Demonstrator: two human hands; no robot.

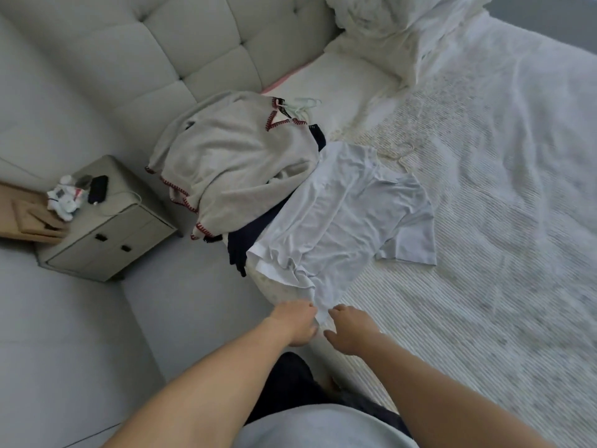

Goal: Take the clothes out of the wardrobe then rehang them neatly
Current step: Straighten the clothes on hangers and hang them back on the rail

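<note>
Pinching the hem of the white T-shirt (339, 218) with both hands — my left hand (298, 323) and right hand (349, 329) curl onto its lowest corner. The shirt lies spread across the bed (484, 253), beside the grey sweater (239, 163) — partly overlapping a dark garment (240, 250).

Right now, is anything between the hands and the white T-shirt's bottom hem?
Nothing visible. The left hand and right hand are already at the hem of the white T-shirt, which lies partly on top of the navy garment.
</note>
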